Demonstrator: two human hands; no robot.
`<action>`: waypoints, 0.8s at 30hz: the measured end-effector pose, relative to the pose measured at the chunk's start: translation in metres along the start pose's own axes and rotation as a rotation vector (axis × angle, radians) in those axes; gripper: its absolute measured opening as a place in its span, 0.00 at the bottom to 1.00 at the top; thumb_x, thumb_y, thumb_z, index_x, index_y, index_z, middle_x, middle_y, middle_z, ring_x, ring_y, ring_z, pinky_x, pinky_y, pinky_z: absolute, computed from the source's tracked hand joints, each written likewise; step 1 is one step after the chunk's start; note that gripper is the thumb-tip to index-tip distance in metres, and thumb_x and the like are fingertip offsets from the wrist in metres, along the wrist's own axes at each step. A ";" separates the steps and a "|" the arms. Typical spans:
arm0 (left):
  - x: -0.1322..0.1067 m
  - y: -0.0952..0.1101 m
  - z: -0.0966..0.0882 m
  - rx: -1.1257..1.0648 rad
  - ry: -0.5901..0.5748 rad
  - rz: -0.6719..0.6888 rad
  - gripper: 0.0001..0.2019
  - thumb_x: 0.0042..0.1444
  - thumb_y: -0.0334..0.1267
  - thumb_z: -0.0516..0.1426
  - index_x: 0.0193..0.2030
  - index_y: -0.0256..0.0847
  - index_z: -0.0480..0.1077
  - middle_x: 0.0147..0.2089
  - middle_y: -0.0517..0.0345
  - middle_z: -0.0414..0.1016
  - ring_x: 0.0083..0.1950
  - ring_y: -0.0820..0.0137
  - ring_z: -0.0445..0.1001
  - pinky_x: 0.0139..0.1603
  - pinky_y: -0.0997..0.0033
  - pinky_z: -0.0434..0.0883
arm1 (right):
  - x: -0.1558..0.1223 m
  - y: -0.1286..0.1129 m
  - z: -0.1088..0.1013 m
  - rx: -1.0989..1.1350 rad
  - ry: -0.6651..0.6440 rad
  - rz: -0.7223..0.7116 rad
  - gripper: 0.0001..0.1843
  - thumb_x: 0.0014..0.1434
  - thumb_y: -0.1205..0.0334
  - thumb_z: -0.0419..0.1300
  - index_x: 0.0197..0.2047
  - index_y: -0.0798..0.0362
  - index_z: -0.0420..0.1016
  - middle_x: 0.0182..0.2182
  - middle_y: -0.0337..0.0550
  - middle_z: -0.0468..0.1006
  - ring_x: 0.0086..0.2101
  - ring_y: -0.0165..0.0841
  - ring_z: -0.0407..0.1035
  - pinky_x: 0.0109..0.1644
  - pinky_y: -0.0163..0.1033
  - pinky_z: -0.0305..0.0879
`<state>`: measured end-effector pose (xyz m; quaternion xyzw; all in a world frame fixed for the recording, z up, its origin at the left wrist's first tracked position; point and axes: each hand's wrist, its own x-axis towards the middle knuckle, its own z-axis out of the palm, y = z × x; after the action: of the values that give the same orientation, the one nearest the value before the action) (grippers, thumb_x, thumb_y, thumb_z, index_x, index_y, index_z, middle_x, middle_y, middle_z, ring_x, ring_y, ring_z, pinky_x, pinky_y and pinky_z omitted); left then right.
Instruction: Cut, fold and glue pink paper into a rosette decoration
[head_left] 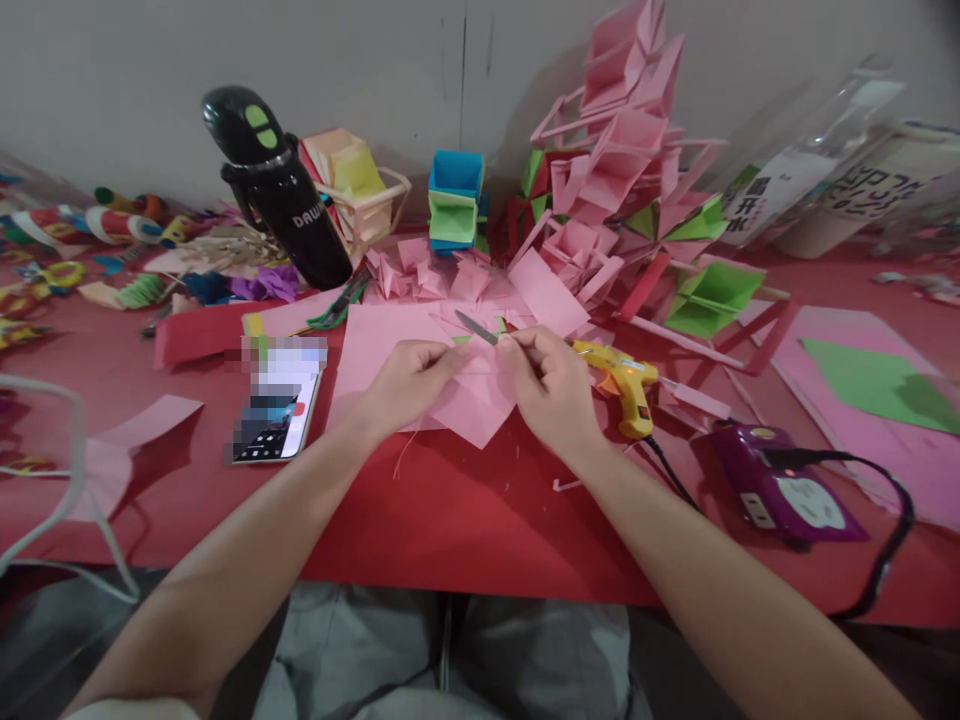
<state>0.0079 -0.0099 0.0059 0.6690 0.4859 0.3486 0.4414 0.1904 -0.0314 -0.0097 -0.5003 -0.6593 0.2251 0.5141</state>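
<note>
My right hand (551, 385) is closed around a small knife (476, 327), whose grey pointed blade sticks out to the upper left; its handle is mostly hidden by my fingers. My left hand (412, 380) is closed in a pinch on pink paper (480, 405), its fingertips just left of the blade. The paper has a pointed corner toward me and lies between both hands. A strip of green shows behind the fingertips. Under the hands is a larger pink sheet (364, 345). Close to my right hand lies a yellow glue gun (626, 385).
A phone (281, 410) lies left of my hands, with green-handled scissors (337, 308) beyond. Folded pink paper pieces (420, 275) and a tall pink paper structure (626, 130) stand behind, beside a black bottle (281, 190). A purple power box (780, 485) with a cable sits right.
</note>
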 end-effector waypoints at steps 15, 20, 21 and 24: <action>-0.001 0.003 0.003 -0.190 -0.008 -0.012 0.19 0.50 0.49 0.67 0.41 0.37 0.76 0.35 0.56 0.78 0.32 0.74 0.71 0.33 0.74 0.69 | -0.002 -0.001 0.002 0.015 -0.021 0.004 0.12 0.67 0.54 0.56 0.34 0.51 0.70 0.22 0.34 0.65 0.22 0.27 0.56 0.27 0.37 0.52; -0.001 0.004 -0.002 -0.118 0.017 0.031 0.12 0.55 0.45 0.65 0.38 0.37 0.77 0.30 0.58 0.76 0.30 0.73 0.70 0.29 0.75 0.66 | -0.001 -0.002 -0.001 0.029 -0.015 0.012 0.13 0.67 0.54 0.56 0.33 0.51 0.69 0.21 0.33 0.63 0.21 0.26 0.53 0.27 0.37 0.52; -0.001 0.004 -0.002 -0.111 0.016 0.040 0.11 0.55 0.44 0.64 0.38 0.37 0.77 0.30 0.57 0.77 0.30 0.73 0.71 0.30 0.74 0.67 | -0.001 -0.002 -0.001 0.031 -0.012 0.012 0.13 0.67 0.54 0.56 0.33 0.51 0.69 0.21 0.34 0.63 0.22 0.26 0.53 0.27 0.37 0.52; -0.001 0.003 -0.001 -0.092 0.038 0.072 0.12 0.55 0.45 0.65 0.38 0.37 0.77 0.34 0.55 0.79 0.33 0.71 0.74 0.33 0.74 0.70 | 0.000 -0.002 0.000 0.062 -0.010 0.032 0.14 0.66 0.52 0.57 0.33 0.51 0.70 0.22 0.34 0.64 0.23 0.26 0.55 0.27 0.36 0.53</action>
<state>0.0078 -0.0106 0.0085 0.6583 0.4534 0.3987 0.4496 0.1897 -0.0323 -0.0080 -0.4935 -0.6464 0.2564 0.5224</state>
